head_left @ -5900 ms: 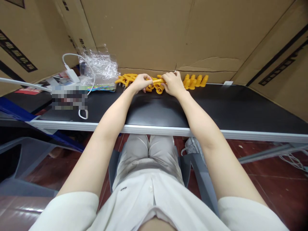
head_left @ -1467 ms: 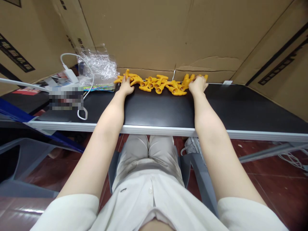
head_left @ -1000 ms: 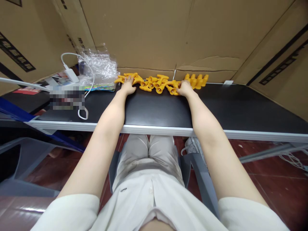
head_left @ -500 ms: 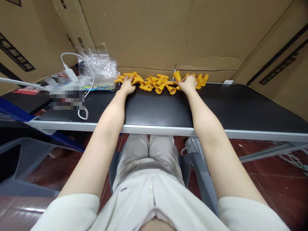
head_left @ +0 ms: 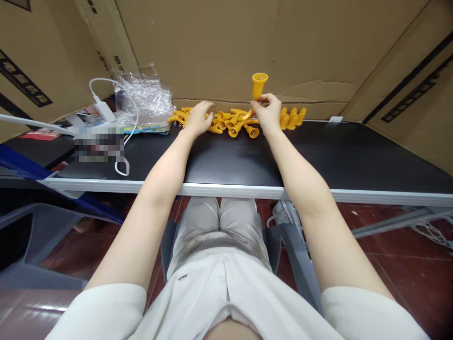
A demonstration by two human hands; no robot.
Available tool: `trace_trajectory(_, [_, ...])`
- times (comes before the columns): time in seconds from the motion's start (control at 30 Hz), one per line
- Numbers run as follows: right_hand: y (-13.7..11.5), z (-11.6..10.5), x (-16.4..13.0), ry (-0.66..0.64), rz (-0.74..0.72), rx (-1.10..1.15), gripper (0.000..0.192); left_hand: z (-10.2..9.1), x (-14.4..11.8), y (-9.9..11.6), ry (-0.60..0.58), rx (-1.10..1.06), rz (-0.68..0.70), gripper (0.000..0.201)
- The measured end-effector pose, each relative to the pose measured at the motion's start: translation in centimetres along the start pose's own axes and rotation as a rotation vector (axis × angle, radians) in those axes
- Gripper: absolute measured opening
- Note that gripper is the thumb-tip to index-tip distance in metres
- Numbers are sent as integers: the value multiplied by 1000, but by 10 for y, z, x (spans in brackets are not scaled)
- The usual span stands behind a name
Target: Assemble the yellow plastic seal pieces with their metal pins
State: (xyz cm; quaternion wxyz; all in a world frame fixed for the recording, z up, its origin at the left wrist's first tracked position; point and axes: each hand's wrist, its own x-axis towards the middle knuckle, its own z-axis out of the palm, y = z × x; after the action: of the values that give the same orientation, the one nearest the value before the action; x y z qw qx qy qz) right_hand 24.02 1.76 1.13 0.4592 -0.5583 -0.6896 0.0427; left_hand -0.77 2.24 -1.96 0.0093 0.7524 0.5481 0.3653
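Black table (head_left: 318,156): right hand (head_left: 268,112) newly pinching raised yellow funnel piece (head_left: 258,86), left hand (head_left: 198,118) spread flat.

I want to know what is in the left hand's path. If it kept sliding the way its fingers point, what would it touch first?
The left hand points away from the person, over the yellow parts. Just beyond them stands the cardboard wall, likely the first new contact, though depth is hard to judge.

Black table (head_left: 336,156) lies open rightward; cardboard wall (head_left: 212,47) blocks behind yellow pieces (head_left: 231,123).
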Motion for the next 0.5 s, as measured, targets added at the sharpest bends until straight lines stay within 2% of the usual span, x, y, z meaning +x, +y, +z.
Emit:
trace_trajectory(0.13, [-9,7,-6,-35,9,311,32,-2,-8,28,-8,-58,146,50])
trace_trajectory(0.27, [-15,8,-15,-114,52,604,29,-2,-16,48,-30,-120,189,48])
trace_trajectory(0.37, [-18,8,-20,-169,77,731,35,-1,-18,53,-46,-115,185,47])
trace_trajectory(0.5, [-14,8,-19,-249,77,810,41,2,-14,49,-19,-114,153,45])
